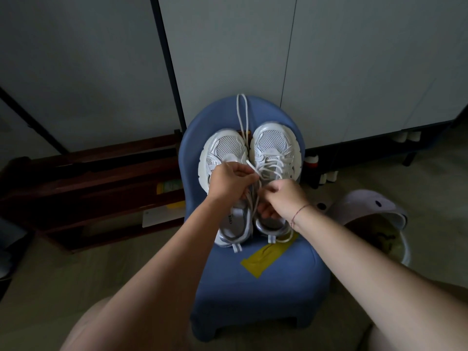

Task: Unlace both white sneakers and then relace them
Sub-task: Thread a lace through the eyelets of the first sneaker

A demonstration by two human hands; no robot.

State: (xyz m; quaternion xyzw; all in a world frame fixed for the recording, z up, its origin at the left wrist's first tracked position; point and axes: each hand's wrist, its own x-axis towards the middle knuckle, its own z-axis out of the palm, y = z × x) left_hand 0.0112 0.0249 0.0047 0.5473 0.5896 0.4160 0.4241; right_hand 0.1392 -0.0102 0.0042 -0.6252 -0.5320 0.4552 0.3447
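Both white sneakers sit side by side on the blue chair (253, 287), toes toward its backrest, heels toward me. On the left sneaker (225, 148) I see a bare tongue at the front; the right sneaker (272, 140) has lace crossings over its front eyelets. A long lace loop (241, 110) runs up from between the toes and lies on the backrest.

The left hand (230, 182) is over the left sneaker, fingers curled round lace strands, with one lace tip sticking out past the fingers. The right hand (286, 196) is over the right sneaker's opening, fingers curled, pinching lace. I can't tell which shoe those strands feed.

There is a red thread (300, 211) on the right wrist, yellow tape (266, 254) on the seat, a dark wooden rack (88, 186) to the left and a white bin (374, 211) to the right.
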